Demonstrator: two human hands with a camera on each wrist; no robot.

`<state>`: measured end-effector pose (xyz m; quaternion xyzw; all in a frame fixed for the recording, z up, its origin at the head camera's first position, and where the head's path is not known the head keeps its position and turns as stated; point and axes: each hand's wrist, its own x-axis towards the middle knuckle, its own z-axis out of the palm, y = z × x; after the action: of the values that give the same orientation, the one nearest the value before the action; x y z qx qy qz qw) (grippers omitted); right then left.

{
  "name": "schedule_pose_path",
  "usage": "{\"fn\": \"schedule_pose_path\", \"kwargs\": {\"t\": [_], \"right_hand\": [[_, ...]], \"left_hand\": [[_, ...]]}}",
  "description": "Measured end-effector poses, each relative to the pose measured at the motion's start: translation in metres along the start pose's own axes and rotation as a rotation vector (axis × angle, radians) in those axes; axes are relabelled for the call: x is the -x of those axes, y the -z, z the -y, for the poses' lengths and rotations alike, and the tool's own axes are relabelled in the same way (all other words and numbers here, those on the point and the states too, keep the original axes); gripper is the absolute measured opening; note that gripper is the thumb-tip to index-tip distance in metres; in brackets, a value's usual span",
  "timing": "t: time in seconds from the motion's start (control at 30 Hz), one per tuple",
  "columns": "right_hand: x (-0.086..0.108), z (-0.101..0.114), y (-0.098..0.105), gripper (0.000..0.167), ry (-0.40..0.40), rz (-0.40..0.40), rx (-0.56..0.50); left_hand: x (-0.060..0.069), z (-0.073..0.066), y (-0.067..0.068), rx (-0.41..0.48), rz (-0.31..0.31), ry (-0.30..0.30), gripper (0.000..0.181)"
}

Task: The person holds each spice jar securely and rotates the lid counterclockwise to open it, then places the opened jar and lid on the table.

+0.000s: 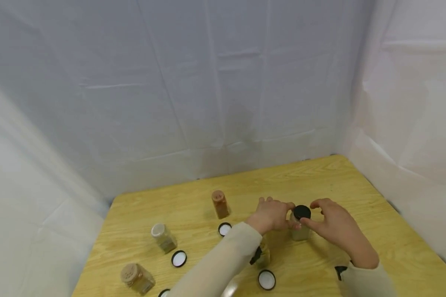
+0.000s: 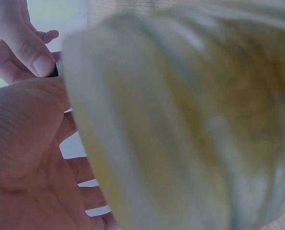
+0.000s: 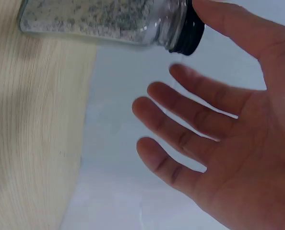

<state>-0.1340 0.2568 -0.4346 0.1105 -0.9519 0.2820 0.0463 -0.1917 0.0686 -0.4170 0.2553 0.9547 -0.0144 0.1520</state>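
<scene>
A glass jar point(image 1: 300, 233) of speckled grey-white seasoning stands upright on the table with a black lid point(image 1: 302, 212) on top. My left hand point(image 1: 273, 214) holds its left side between thumb and index finger, the other fingers extended. In the left wrist view, a blurred jar point(image 2: 181, 124) close to the camera hides much of that hand's fingers. At the jar's right is my right hand point(image 1: 334, 222), its thumb touching the black lid point(image 3: 189, 29). The other fingers point(image 3: 176, 124) of that hand are spread and apart from the lid.
Under my left forearm stands a jar with yellowish contents point(image 1: 264, 255). Farther left are a reddish-brown jar point(image 1: 221, 205), a pale-topped jar point(image 1: 165, 239) and a tan-topped jar point(image 1: 138, 279). Several loose black-rimmed lids, including one point(image 1: 266, 280), lie on the wooden table point(image 1: 193, 198). White sheeting point(image 1: 171, 103) encloses it.
</scene>
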Motion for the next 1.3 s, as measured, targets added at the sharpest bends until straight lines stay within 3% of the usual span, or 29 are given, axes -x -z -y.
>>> {"fn": "schedule_pose_path", "kwargs": {"t": [0.13, 0.37, 0.67, 0.8, 1.03, 1.3], "right_hand": [[0.001, -0.001, 0.000, 0.047, 0.026, 0.014, -0.026], [-0.005, 0.011, -0.011, 0.061, 0.064, 0.017, -0.005], [-0.004, 0.010, -0.012, 0.060, 0.065, -0.019, 0.056], [-0.001, 0.004, -0.005, 0.060, 0.054, -0.036, 0.028], [0.000, -0.002, -0.002, 0.038, 0.088, -0.007, -0.077], [-0.006, -0.001, -0.012, 0.051, 0.115, 0.031, -0.096]], "left_hand": [[0.000, 0.001, 0.000, 0.007, 0.004, -0.006, 0.071], [0.001, 0.002, 0.000, -0.033, -0.015, -0.016, 0.057], [0.001, 0.003, -0.002, 0.003, -0.010, 0.002, 0.063], [-0.001, 0.003, -0.001, 0.018, -0.008, 0.007, 0.069], [-0.002, 0.005, -0.001, 0.036, 0.005, 0.018, 0.073], [0.002, 0.006, 0.000, 0.018, -0.004, 0.013, 0.068]]}}
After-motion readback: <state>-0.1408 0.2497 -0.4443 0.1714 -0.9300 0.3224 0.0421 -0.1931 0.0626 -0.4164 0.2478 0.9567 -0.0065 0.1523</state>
